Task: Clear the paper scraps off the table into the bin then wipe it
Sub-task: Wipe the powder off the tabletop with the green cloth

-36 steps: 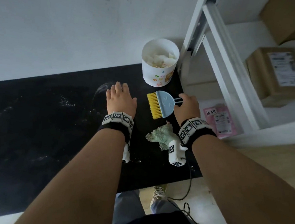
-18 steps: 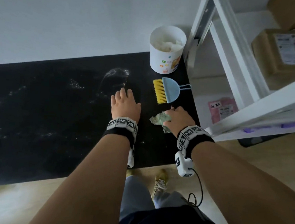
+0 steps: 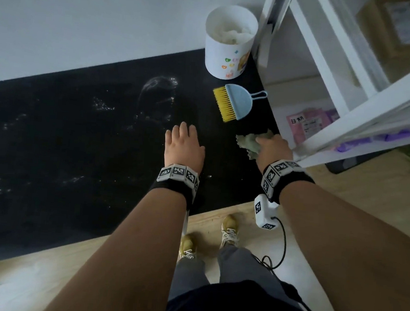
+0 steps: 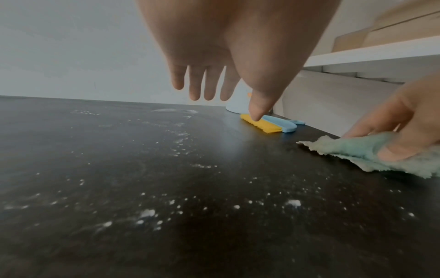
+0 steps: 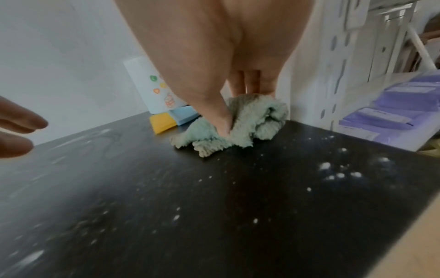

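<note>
My right hand (image 3: pixel 268 148) pinches a crumpled pale green cloth (image 3: pixel 247 144) (image 5: pixel 240 124) near the right edge of the black table (image 3: pixel 77 145), thumb and fingers closed on the fabric (image 4: pixel 352 152). My left hand (image 3: pixel 184 144) hovers just above the table with its fingers straight (image 4: pixel 197 88), holding nothing. The white bin (image 3: pixel 229 42), full of white paper scraps, stands at the table's far right corner. A small blue dustpan with a yellow brush (image 3: pixel 235 102) (image 4: pixel 269 125) lies between the bin and the cloth. White dust and crumbs (image 5: pixel 338 173) speckle the table.
A white metal shelf frame (image 3: pixel 340 75) stands right beside the table's right edge, with cardboard boxes and purple packets on it. A pink packet (image 3: pixel 307 123) lies below the shelf. A white wall runs behind the table. My feet and a cable are on the wooden floor.
My right hand let go of the dustpan and brush, moved back toward me and took hold of the green cloth. The left hand drew back a little. The head view shifted.
</note>
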